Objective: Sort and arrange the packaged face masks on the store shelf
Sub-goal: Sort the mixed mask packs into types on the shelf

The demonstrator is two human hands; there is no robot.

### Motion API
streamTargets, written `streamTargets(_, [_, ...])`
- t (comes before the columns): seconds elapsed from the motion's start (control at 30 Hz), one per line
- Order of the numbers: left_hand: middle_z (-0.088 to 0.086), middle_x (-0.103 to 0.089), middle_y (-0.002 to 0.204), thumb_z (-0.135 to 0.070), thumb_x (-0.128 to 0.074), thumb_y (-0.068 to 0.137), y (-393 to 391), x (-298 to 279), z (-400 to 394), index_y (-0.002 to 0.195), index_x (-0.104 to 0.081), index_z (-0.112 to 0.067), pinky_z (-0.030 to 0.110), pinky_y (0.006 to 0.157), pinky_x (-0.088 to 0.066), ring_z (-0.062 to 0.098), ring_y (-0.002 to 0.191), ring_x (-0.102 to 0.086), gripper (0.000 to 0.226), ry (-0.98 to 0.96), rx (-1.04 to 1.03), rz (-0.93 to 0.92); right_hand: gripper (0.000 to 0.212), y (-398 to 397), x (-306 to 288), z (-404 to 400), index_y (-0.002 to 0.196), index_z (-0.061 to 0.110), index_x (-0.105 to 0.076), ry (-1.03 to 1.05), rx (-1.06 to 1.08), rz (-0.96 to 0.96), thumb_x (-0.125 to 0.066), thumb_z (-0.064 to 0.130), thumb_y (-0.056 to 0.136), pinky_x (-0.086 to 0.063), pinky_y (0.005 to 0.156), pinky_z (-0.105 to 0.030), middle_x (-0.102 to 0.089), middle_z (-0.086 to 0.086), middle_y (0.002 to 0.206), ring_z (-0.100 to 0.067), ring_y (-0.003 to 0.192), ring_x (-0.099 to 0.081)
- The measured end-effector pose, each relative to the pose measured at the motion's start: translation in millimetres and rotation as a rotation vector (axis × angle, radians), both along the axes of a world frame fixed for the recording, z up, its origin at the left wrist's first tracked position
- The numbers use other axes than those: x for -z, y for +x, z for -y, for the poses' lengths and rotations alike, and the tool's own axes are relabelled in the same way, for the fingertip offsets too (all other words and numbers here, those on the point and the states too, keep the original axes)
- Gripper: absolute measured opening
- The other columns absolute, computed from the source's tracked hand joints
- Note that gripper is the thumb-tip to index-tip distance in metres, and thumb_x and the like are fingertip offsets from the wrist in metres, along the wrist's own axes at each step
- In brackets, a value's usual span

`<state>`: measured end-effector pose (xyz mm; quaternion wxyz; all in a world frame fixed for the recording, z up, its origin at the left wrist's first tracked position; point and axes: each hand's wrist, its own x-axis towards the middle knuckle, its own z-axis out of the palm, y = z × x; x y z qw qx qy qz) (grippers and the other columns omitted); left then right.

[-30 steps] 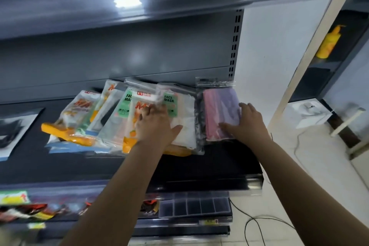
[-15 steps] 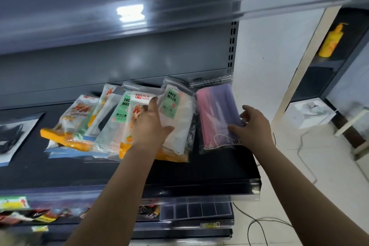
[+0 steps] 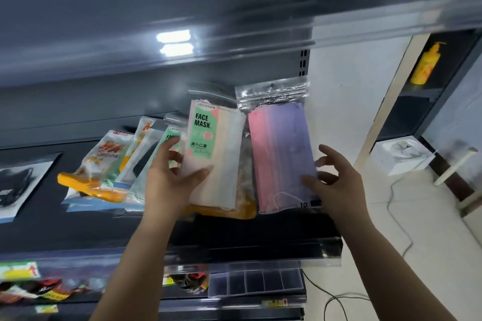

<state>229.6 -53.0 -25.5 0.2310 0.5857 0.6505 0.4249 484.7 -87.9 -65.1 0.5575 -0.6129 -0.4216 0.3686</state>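
My left hand (image 3: 170,180) grips a pale "FACE MASK" pack (image 3: 217,154) with a green label, tilted up off the dark shelf (image 3: 78,227), along with an orange-edged pack (image 3: 234,210) behind it. My right hand (image 3: 336,185) holds the lower right edge of a pink-to-purple mask pack (image 3: 280,156) in a clear bag, also raised upright. To the left, several more mask packs lie fanned out on the shelf, among them an orange-banded one (image 3: 104,161) and a white one (image 3: 142,154).
A black-and-white pack (image 3: 18,185) lies at the shelf's far left. An upper shelf (image 3: 234,15) overhangs. Lower shelves hold snack packets (image 3: 34,292) and a clear divider tray (image 3: 255,281). To the right are a white box (image 3: 401,154), cables and a yellow pump bottle (image 3: 427,62).
Both hands have lifted their packs from lying flat to standing upright. The view has come closer to the shelf.
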Motion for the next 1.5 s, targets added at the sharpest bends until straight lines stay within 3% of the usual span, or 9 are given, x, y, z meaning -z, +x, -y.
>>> streamTargets(0.13, [-0.014,-0.057,0.096,-0.016,-0.081,0.069,-14,-1,12,0.131,-0.045,-0.024,0.021,0.056,-0.049,-0.005,0.077,-0.057,0.072,0.001,-0.035,0.229,0.060,-7,-7,12,0.124,0.025,-0.051,0.047,0.013,-0.175,-0.072,-0.004,0.076,-0.059,0.056,-0.026,-0.059,0.004,0.097,-0.017,0.082,-0.068])
streamTargets(0.33, [0.003,-0.063,0.113,-0.016,-0.083,0.066,-61,3,29,0.128,-0.045,-0.027,0.046,0.073,-0.058,0.021,0.092,-0.067,0.073,0.030,-0.072,0.360,0.050,-37,-13,23,0.103,0.033,-0.058,0.100,-0.023,-0.255,-0.069,-0.006,0.075,-0.061,0.064,-0.031,-0.065,0.005,0.095,-0.021,0.086,-0.068])
streamTargets(0.47, [-0.003,-0.062,0.106,-0.013,-0.083,0.066,-104,2,46,0.129,-0.047,-0.025,0.039,0.064,-0.055,0.020,0.084,-0.066,0.073,0.071,-0.122,0.384,0.052,-69,-8,22,0.117,0.018,-0.058,0.091,-0.084,-0.247,-0.070,-0.008,0.073,-0.058,0.076,-0.045,-0.065,-0.014,0.110,-0.031,0.095,-0.066])
streamTargets(0.67, [0.002,-0.065,0.112,-0.031,-0.083,0.057,-171,7,76,0.123,-0.051,-0.021,0.049,0.074,-0.056,0.026,0.094,-0.066,0.073,0.075,-0.197,0.354,0.047,-122,-1,14,0.114,0.014,-0.059,0.082,-0.173,-0.327,-0.066,-0.011,0.075,-0.056,0.058,-0.024,-0.063,-0.011,0.099,-0.022,0.080,-0.066])
streamTargets(0.83, [-0.003,-0.064,0.112,-0.015,-0.082,0.067,-216,17,89,0.120,-0.052,-0.022,0.037,0.081,-0.054,0.017,0.103,-0.062,0.061,0.085,-0.232,0.376,0.045,-166,-1,17,0.096,0.026,-0.067,0.111,-0.252,-0.258,-0.065,-0.013,0.075,-0.055,0.057,-0.026,-0.067,-0.002,0.099,-0.020,0.085,-0.067])
streamTargets(0.97, [-0.012,-0.059,0.102,-0.013,-0.081,0.069,-246,17,100,0.112,-0.049,-0.034,0.025,0.075,-0.050,0.009,0.094,-0.058,0.058,0.131,-0.290,0.367,0.047,-200,-5,18,0.115,0.010,-0.058,0.104,-0.290,-0.204,-0.067,-0.011,0.075,-0.056,0.060,-0.026,-0.064,-0.003,0.096,-0.023,0.086,-0.065])
streamTargets(1.1, [-0.007,-0.057,0.114,-0.019,-0.083,0.067,-286,20,118,0.126,-0.050,-0.022,0.034,0.083,-0.051,0.015,0.101,-0.056,0.068,0.166,-0.366,0.287,0.048,-248,-12,21,0.111,0.018,-0.055,0.095,-0.327,-0.205,-0.066,-0.013,0.075,-0.052,0.061,-0.020,-0.062,0.002,0.093,-0.013,0.083,-0.061])
streamTargets(1.27, [-0.001,-0.056,0.108,-0.028,-0.086,0.059,-334,22,141,0.125,-0.051,-0.025,0.040,0.083,-0.052,0.019,0.097,-0.056,0.075,0.191,-0.439,0.297,0.064,-313,-11,23,0.131,0.015,-0.048,0.039,-0.393,-0.253,-0.068,-0.011,0.075,-0.049,0.087,-0.042,-0.063,-0.010,0.111,-0.025,0.099,-0.061])
streamTargets(1.5, [0.006,-0.059,0.118,-0.021,-0.086,0.062,-404,23,176,0.128,-0.051,-0.020,0.046,0.092,-0.050,0.023,0.107,-0.059,0.075,0.193,-0.525,0.264,0.064,-397,-12,39,0.132,0.020,-0.048,0.022,-0.464,-0.278,-0.067,-0.008,0.078,-0.050,0.081,-0.034,-0.063,0.000,0.109,-0.019,0.097,-0.063])
